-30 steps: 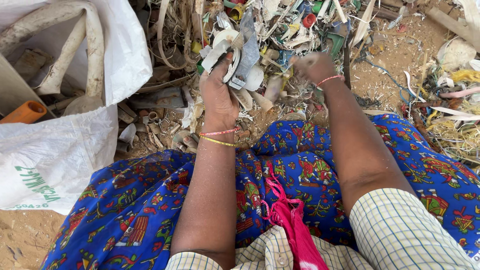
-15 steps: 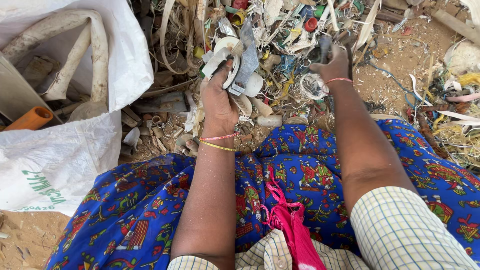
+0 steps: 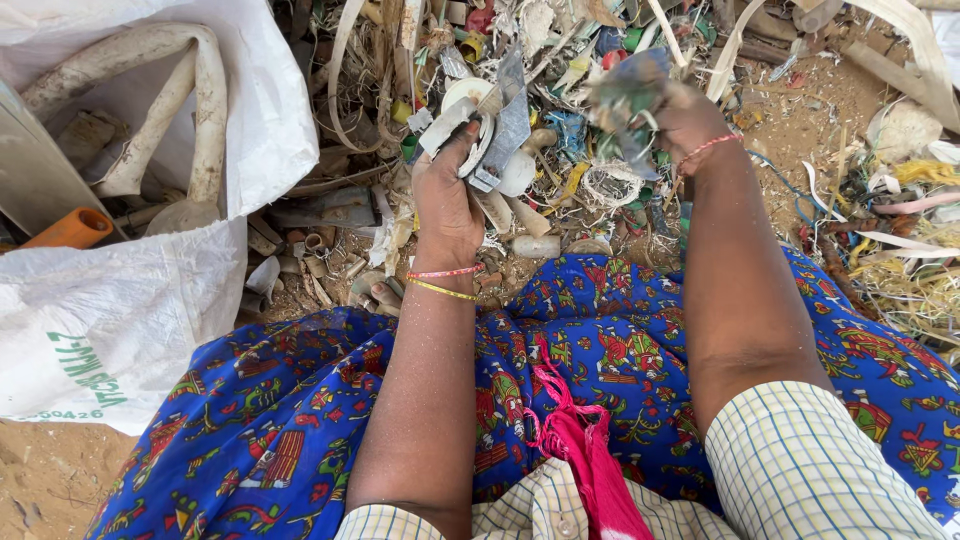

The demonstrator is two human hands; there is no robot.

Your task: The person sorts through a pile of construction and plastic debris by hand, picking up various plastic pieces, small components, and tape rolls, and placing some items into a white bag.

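Observation:
My left hand (image 3: 447, 205) grips a bundle of flat grey and white plastic scraps (image 3: 487, 128), raised above the heap. Farther right, my right hand (image 3: 685, 122) is closed on a dirty blue-green piece of scrap (image 3: 628, 92), blurred by motion, lifted over the pile. Both wrists wear thin bangles. Below the hands lies a mixed heap of plastic waste (image 3: 560, 190): strips, caps, tubes and tangled threads. My lap is covered by a blue patterned cloth (image 3: 300, 420).
A large white woven sack (image 3: 120, 310) stands open at the left, holding bent white pipes (image 3: 200, 110) and an orange tube (image 3: 72, 230). More strips and tangled strands (image 3: 900, 240) lie at the right on sandy ground (image 3: 40, 480).
My right hand has gone from the pile near my knee up and forward, lifting a blue-green scrap. My left hand keeps its bundle, a little higher.

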